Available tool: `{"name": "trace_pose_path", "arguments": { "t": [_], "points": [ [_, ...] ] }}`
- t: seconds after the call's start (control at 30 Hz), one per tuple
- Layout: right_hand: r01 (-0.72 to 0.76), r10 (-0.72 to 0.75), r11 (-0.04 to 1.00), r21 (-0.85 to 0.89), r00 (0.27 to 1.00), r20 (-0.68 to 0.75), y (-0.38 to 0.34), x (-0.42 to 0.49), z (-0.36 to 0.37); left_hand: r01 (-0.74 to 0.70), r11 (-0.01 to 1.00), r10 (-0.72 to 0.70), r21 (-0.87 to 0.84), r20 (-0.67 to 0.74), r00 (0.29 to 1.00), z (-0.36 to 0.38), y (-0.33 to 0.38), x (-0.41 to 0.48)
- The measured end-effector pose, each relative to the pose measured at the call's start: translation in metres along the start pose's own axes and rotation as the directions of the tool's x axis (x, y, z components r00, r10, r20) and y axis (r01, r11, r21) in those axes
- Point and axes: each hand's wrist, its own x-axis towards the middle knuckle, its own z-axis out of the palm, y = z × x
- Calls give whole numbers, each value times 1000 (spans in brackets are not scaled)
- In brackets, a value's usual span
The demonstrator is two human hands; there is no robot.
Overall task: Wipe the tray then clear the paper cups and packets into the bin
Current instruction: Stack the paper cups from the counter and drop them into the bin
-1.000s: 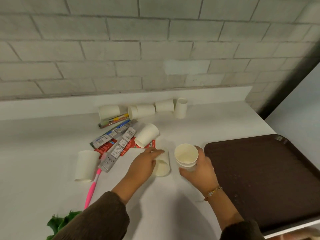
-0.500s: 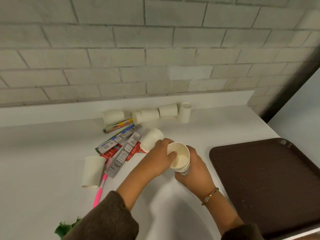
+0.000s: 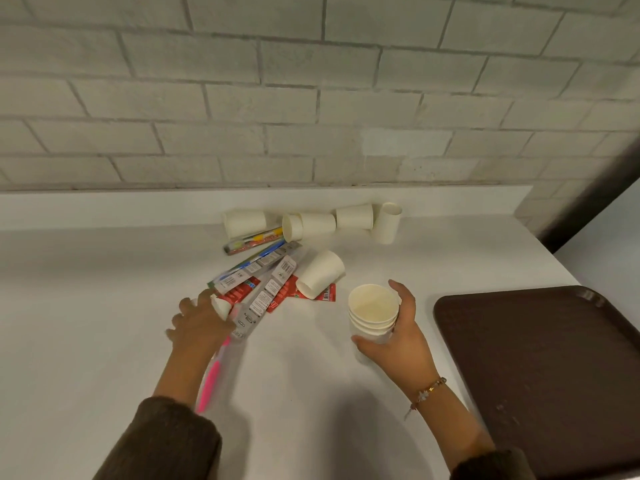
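My right hand (image 3: 403, 336) is shut on a stack of nested white paper cups (image 3: 373, 311), held upright just left of the dark brown tray (image 3: 554, 375). My left hand (image 3: 197, 325) is closed over a single paper cup (image 3: 220, 305) at the left end of the pile; most of that cup is hidden under my fingers and blurred. Grey, blue and red packets (image 3: 268, 289) lie fanned out between my hands. Another cup (image 3: 320, 273) lies on its side on the red packets. Several more cups (image 3: 317, 224) lie along the back ledge.
A pink toothbrush (image 3: 210, 384) lies under my left wrist. A packet with yellow and orange print (image 3: 254, 240) rests by the back cups. The white counter ends at the brick wall behind and drops off to the right beyond the tray.
My left hand dropped a cup into the stack held by my right hand, then moved left onto the lone cup beside the packets. The stack has grown taller.
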Motion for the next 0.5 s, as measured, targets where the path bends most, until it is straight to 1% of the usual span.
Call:
{"name": "trace_pose_path", "arguments": {
  "t": [0.07, 0.17, 0.23, 0.3, 0.37, 0.4, 0.43, 0.5],
  "points": [
    [16, -16, 1000, 0, 1000, 6, -2, 1, 3, 19, 989, -16, -146, 23, 1000, 2, -5, 0],
    [21, -21, 1000, 1, 1000, 13, -4, 1, 6, 17, 970, -24, -241, -26, 999, -5, -10, -4],
    [19, -19, 1000, 16, 1000, 8, -3, 1, 5, -44, 951, 16, -306, -94, 995, -16, -8, -6],
    [15, -15, 999, 31, 1000, -6, -1, 1, 4, -173, 914, 137, -367, -124, 983, -24, 2, -7],
    [2, -1, 999, 42, 1000, -19, 1, 1, 2, -333, 875, 333, -350, -63, 941, -24, 18, -10],
    [-4, 5, 999, 46, 1000, -26, 2, 0, 2, -402, 866, 423, -299, 6, 906, -20, 28, -13],
    [-8, 9, 999, 44, 999, -35, 3, 0, 1, -457, 859, 485, -232, 82, 871, -16, 38, -16],
    [-11, 12, 1000, 29, 998, -55, 5, -2, 0, -527, 843, 538, -110, 201, 818, -4, 57, -20]
  ]
}}
